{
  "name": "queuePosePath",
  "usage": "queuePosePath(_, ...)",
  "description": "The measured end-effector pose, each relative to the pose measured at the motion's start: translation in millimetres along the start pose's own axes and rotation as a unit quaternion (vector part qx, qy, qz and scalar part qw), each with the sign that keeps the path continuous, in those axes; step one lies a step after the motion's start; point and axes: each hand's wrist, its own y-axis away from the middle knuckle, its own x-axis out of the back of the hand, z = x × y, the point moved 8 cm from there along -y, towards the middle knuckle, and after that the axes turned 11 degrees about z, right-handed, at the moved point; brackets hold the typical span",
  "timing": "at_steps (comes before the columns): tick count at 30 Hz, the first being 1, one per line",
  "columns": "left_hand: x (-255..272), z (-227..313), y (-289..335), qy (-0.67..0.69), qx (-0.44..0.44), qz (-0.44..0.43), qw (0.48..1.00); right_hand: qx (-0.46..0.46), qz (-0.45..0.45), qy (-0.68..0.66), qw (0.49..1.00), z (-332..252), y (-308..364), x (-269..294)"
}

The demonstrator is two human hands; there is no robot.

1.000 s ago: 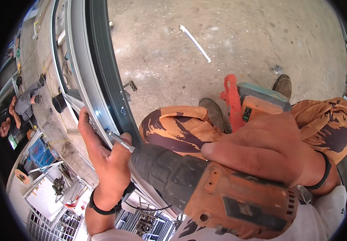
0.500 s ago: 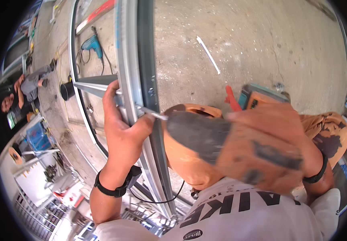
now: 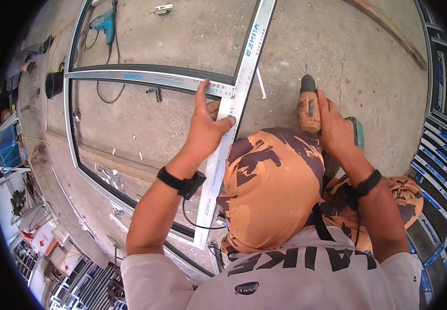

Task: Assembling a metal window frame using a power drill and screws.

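Observation:
My left hand (image 3: 203, 129) grips the aluminium window frame (image 3: 214, 175) where its crossbar (image 3: 148, 78) meets the side bar. The thumb rests on the side bar, the index finger stretches onto the crossbar, and other fingers curl into the corner. In my right hand (image 3: 334, 126) is a cordless drill (image 3: 309, 111) with a worn orange body and dark chuck. Its thin bit points away from me, over the floor and apart from the frame. The grip of the drill is hidden by my hand and knee.
A teal corded drill (image 3: 104, 25) lies on the floor inside the frame. A black bucket (image 3: 54, 84) stands left of it. Right of my hand shows a teal tool part (image 3: 358, 133). A white strip (image 3: 261, 83) lies beside the frame; wrapped profiles (image 3: 440, 181) are stacked at right.
The frame has tilted over, so its broad printed face now shows. My right hand has swung the drill away from the frame joint; the bit now points forward.

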Motion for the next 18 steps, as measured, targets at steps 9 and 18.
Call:
queuePosePath(9,12.3,-110.1,-37.9,-0.159,-0.027,0.082,0.983,0.009,-0.079,0.129,0.988,6.4,8.6,-97.5)
queuePosePath(18,17.4,-155.4,-8.5,-0.246,0.071,0.102,0.961,0.101,-0.039,-0.012,0.994,11.7,-8.7,-141.4)
